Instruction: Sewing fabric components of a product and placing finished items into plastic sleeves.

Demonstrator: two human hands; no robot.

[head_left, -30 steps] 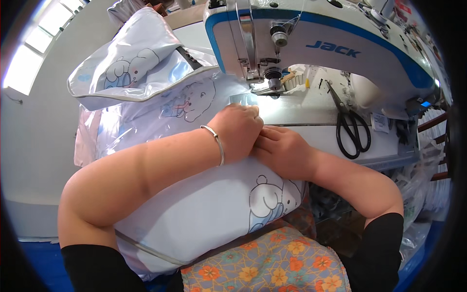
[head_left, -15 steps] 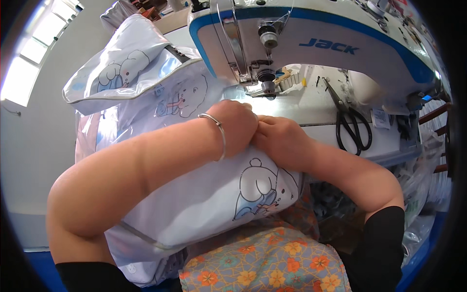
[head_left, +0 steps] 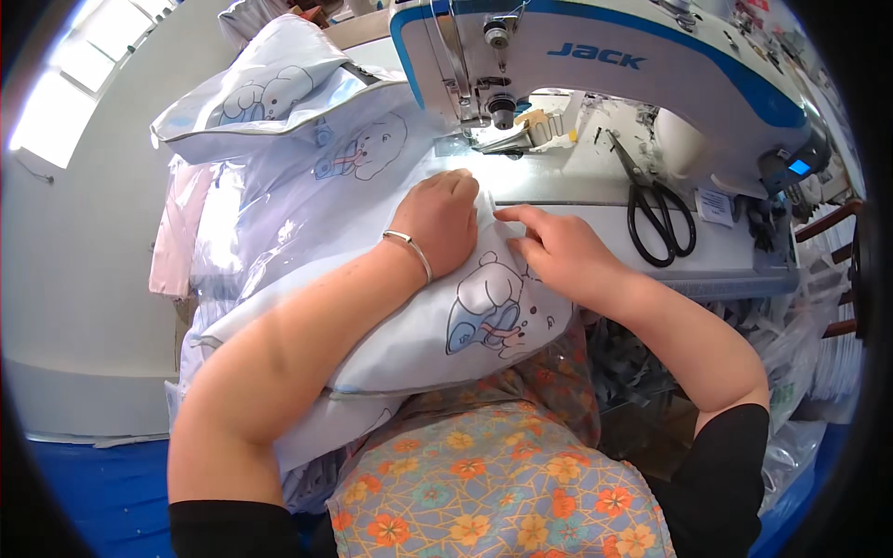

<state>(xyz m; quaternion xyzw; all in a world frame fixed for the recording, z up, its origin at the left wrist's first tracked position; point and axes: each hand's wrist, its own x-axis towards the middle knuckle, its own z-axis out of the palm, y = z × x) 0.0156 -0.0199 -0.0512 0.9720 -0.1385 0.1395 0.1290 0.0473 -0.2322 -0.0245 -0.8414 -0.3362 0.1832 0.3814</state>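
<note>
White glossy fabric (head_left: 419,349) with printed cartoon bears and grey piping lies in folds across my lap and up onto the sewing machine's bed. My left hand (head_left: 437,219), a bangle at its wrist, presses on the fabric near its right edge, fingers curled round it and the fingertips partly hidden. Just right of it, my right hand (head_left: 567,251) has its index finger stretched out and the thumb apart, close to the fabric's edge; whether it touches is unclear. Beyond both hands is the presser foot (head_left: 502,144) of the white and blue sewing machine (head_left: 595,88).
Black-handled scissors (head_left: 656,209) lie on the machine table to the right, beside a small white label (head_left: 714,206). Clear plastic bags (head_left: 800,372) hang at the far right. Pink material (head_left: 177,237) hangs at the left. A flowered apron (head_left: 493,493) covers my lap.
My hands, which met on the fabric, have come apart; the right one has loosened and stretched its index finger. The fabric's near part has shifted and folded. The whole view has moved slightly.
</note>
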